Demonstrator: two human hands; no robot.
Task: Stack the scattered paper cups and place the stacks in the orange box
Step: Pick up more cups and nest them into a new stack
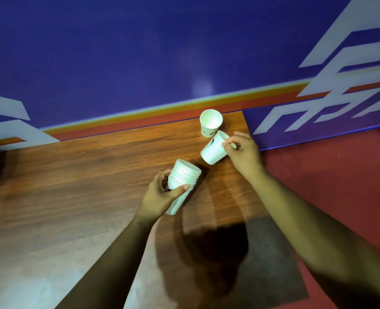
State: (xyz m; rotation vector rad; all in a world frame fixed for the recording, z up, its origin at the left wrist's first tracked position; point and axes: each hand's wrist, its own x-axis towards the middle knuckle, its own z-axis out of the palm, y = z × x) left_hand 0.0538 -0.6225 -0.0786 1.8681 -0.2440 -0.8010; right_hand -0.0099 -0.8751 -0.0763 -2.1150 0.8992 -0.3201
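Cups in a stack [183, 179] sit gripped in the left hand [160, 197]; the right hand [242, 152] pinches one tipped cup [213, 150] (another cup [210, 122] stands just beyond).

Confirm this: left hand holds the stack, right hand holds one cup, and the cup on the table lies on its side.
Wrong on the last point: the head view shows the cup on the table standing upright. The left hand does hold the stack, the right hand one cup.
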